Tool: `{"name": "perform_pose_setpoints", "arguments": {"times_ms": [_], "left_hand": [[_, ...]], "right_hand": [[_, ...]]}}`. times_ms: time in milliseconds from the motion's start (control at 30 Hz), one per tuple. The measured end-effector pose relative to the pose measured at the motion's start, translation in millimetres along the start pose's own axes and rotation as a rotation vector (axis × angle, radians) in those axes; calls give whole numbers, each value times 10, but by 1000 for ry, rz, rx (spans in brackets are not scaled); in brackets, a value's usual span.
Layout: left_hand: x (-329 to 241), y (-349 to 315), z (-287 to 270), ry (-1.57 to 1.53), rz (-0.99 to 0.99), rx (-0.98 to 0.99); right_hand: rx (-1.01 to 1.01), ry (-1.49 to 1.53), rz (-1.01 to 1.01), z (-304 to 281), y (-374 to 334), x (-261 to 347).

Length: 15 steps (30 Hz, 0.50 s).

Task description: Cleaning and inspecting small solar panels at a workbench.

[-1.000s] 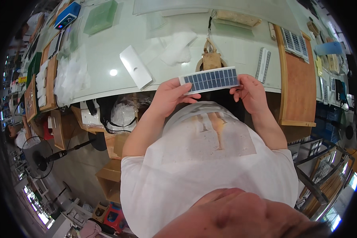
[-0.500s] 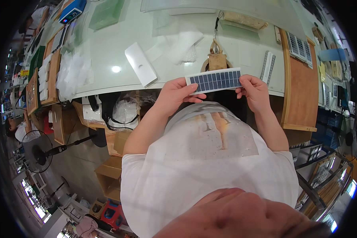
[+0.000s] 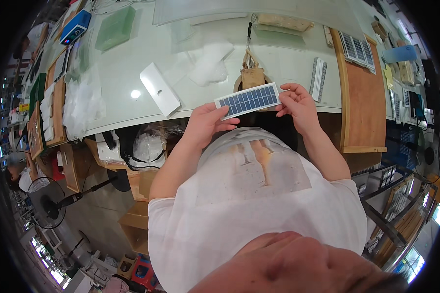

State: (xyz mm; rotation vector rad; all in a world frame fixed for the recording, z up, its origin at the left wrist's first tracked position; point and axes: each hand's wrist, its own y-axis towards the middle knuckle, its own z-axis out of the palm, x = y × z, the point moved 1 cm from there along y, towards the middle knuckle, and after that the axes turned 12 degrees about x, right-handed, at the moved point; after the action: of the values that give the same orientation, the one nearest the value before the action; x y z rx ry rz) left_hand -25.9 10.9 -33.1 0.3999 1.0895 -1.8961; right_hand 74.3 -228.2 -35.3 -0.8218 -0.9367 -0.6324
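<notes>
A small solar panel (image 3: 249, 100) with dark blue cells and a white border is held up, tilted, at the bench's front edge. My left hand (image 3: 206, 122) grips its left end, thumb on top and fingers below. At the right end, my right hand (image 3: 298, 105) holds the edge loosely, its thumb against the border and the index finger raised. Just behind the panel, a brown block-shaped piece (image 3: 253, 77) with a cord sits on a round base, partly hidden. A white narrow box (image 3: 160, 90) lies to the left.
Crumpled clear wrap (image 3: 210, 63) lies behind the box. Two grey strips (image 3: 318, 79) rest right of my right hand, beside a wooden board (image 3: 359, 97) carrying more panels (image 3: 357, 52). A blue device (image 3: 75, 27) stands far left; a fan (image 3: 46, 202) stands on the floor.
The whole view has shifted slightly. The panel has turned so its right end points further away, showing its cells brighter. My right index finger has lifted from the panel's corner.
</notes>
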Motion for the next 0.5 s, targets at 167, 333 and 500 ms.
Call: {"name": "perform_pose_setpoints", "arguments": {"times_ms": [167,333,500], "left_hand": [[-48,5,52,83,-17,-36],[-80,139,-22,263,24,-49],[-91,155,-26,292,11,-50]], "right_hand": [[-30,-118,-10,-46,53,-34],[-50,-104,-2,-117,164,29],[-60,-92,50,-152,85,26]]}}
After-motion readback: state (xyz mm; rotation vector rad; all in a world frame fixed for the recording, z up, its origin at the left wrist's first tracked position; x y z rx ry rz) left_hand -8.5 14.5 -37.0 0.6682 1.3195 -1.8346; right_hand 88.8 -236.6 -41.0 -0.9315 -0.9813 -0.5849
